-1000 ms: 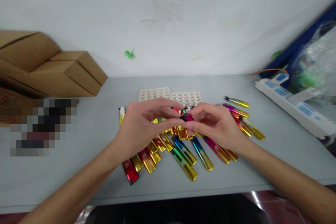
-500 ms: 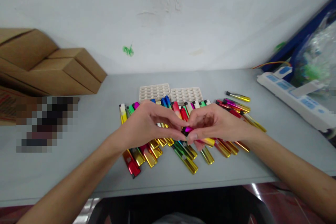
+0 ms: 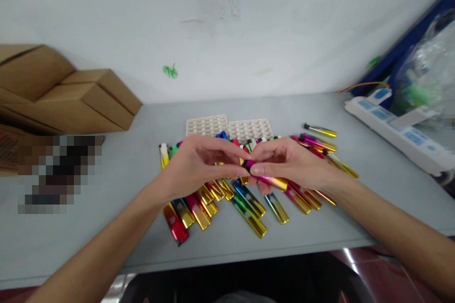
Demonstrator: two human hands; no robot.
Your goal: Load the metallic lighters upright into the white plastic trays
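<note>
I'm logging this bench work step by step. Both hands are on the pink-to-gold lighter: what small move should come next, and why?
Probably keep the right hand steady while the left hand finishes at the top of the glossy pink-to-gold lighter. The left fingertips pinch that end, and the lighter is lifted above the row of coloured metallic lighters on the grey table.

Bright, even, soft-shadowed light; slightly blurred, edges bowed, a pixelated patch at left.
</note>
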